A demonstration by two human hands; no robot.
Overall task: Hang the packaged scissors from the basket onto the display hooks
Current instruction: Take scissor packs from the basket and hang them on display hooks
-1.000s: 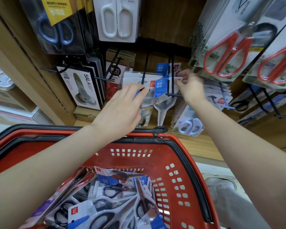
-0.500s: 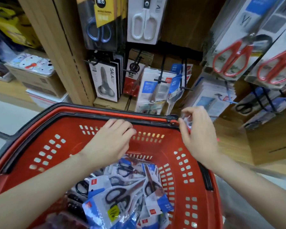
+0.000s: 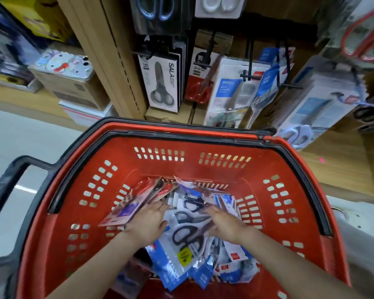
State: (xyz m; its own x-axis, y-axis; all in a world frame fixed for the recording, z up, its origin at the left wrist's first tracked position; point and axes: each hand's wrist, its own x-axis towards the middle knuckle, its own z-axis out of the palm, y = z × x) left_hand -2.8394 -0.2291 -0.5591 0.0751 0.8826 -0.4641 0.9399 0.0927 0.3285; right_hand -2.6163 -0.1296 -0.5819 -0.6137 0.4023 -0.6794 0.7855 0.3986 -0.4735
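The left hand [image 3: 147,223] and right hand [image 3: 227,225] are blurred among the packaged scissors [image 3: 188,236]; their grip cannot be told. The uppermost hanging packs [image 3: 158,14] are cropped.

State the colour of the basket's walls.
Red; the basket shows best in the head view.

Glossy red plastic basket [image 3: 289,190], shiny clear-film scissor packets [image 3: 181,251], matt wood-look shelving [image 3: 108,61], black metal hooks [image 3: 249,67]

Bare forearms; left hand [image 3: 147,222], right hand [image 3: 226,225].
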